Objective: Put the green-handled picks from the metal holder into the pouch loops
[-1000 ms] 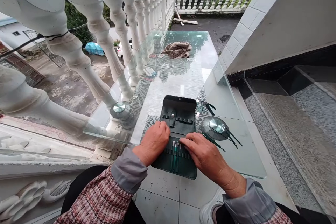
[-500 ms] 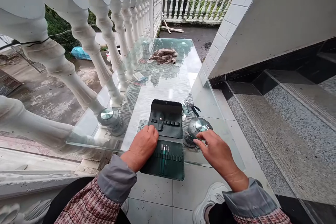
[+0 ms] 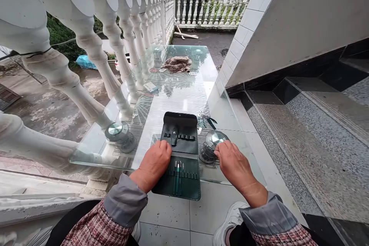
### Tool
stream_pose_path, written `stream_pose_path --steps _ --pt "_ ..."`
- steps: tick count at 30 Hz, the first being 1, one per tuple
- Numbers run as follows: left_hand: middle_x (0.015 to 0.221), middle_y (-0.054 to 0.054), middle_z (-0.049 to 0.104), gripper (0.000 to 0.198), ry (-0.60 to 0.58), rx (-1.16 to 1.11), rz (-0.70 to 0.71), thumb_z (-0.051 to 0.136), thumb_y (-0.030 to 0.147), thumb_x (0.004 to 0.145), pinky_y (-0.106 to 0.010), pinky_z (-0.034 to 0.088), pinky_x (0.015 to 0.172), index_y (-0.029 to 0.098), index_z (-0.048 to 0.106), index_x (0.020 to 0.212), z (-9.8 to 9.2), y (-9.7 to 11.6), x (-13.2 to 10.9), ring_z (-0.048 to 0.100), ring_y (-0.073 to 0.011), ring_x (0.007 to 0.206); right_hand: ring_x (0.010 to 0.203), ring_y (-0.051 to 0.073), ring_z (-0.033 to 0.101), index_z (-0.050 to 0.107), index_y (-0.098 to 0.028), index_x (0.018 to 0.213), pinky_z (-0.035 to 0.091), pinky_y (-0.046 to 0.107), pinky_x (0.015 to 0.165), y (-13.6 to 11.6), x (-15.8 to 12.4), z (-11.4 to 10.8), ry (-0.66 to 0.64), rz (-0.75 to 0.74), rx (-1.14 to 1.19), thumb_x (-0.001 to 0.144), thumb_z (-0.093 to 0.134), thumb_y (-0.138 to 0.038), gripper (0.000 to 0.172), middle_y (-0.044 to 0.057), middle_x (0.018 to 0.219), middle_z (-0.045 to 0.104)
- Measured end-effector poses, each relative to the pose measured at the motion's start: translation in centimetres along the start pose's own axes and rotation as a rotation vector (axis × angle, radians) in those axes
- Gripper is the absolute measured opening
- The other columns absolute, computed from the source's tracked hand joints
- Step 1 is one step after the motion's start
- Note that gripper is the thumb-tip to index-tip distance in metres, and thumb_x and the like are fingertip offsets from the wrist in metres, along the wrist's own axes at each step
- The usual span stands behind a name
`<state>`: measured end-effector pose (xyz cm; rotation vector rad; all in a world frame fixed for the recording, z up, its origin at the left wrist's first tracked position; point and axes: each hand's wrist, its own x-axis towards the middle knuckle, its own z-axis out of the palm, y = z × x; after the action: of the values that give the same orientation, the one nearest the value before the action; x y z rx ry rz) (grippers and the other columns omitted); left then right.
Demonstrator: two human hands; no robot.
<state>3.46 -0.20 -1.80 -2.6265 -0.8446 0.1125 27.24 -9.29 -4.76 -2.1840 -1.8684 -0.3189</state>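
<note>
A dark green manicure case [image 3: 184,147] lies unfolded on the glass table [image 3: 184,100], its lower flap reaching past the near edge. My left hand [image 3: 155,161] is closed on the case's left edge near the fold. Several slim metal tools [image 3: 178,177] sit in the loops of the lower flap; the upper part has a small snapped pouch [image 3: 174,137] and bare loops. My right hand [image 3: 235,163] is closed in a pinch over the right table support [image 3: 209,150]. What its fingers hold is too small and hidden to name.
Clippers with black handles [image 3: 210,122] lie among small metal tools beyond the case. A brown cloth [image 3: 177,64] and a small card box [image 3: 150,87] lie farther off. A white balustrade [image 3: 95,54] runs along the left; stone steps [image 3: 288,123] rise at right.
My right hand's fingers have drawn together and turned downward, from a looser pinch. My left hand keeps its hold on the case. The whole view has shifted slightly.
</note>
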Motion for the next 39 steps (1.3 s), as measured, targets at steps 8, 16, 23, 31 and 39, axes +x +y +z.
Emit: stream_pose_path --steps 8,16,23,31,39 --pt "0.072 -0.007 0.051 0.018 -0.007 -0.021 -0.002 0.040 -0.002 0.080 -0.030 0.040 0.058 0.011 0.053 0.084 -0.2 0.0 0.1 0.050 -0.0193 0.068 0.064 0.016 0.044 0.044 -0.021 0.073 0.026 0.027 0.052 1.2 0.3 0.1 0.046 0.104 0.089 0.088 0.039 -0.022 0.015 0.002 0.068 0.050" --pt "0.074 -0.006 0.051 0.017 -0.011 -0.030 -0.019 0.042 0.000 0.080 -0.028 0.040 0.056 0.011 0.053 0.084 -0.4 0.0 0.1 0.049 -0.0177 0.067 0.072 0.018 0.046 0.048 -0.020 0.075 0.031 0.028 0.058 0.7 0.5 -0.4 0.090 0.055 0.102 0.086 0.045 -0.021 0.012 0.004 0.073 0.053" --pt "0.074 -0.006 0.051 0.017 -0.010 -0.008 -0.006 0.044 -0.001 0.078 -0.028 0.041 0.058 0.010 0.054 0.085 -0.1 0.0 0.0 0.050 -0.0181 0.069 0.071 0.018 0.044 0.048 -0.021 0.072 0.031 0.028 0.057 0.4 0.4 -0.1 0.034 0.043 0.110 0.086 0.045 -0.019 0.015 0.003 0.073 0.052" --pt "0.075 -0.006 0.052 0.016 0.000 0.016 -0.005 0.044 0.000 0.078 -0.028 0.041 0.058 0.011 0.054 0.087 0.2 0.0 0.0 0.050 -0.0175 0.069 0.073 0.018 0.044 0.048 -0.020 0.073 0.031 0.028 0.057 0.4 0.3 -0.2 -0.028 0.050 0.105 0.086 0.045 -0.018 0.014 0.003 0.075 0.053" --pt "0.076 -0.007 0.052 0.014 -0.021 0.003 0.002 0.045 0.001 0.079 -0.029 0.041 0.057 0.010 0.054 0.086 0.1 0.0 0.0 0.050 -0.0188 0.068 0.076 0.017 0.047 0.050 -0.021 0.074 0.030 0.027 0.055 0.8 0.1 -0.7 -0.106 0.088 0.127 0.084 0.047 -0.017 0.011 0.003 0.077 0.055"
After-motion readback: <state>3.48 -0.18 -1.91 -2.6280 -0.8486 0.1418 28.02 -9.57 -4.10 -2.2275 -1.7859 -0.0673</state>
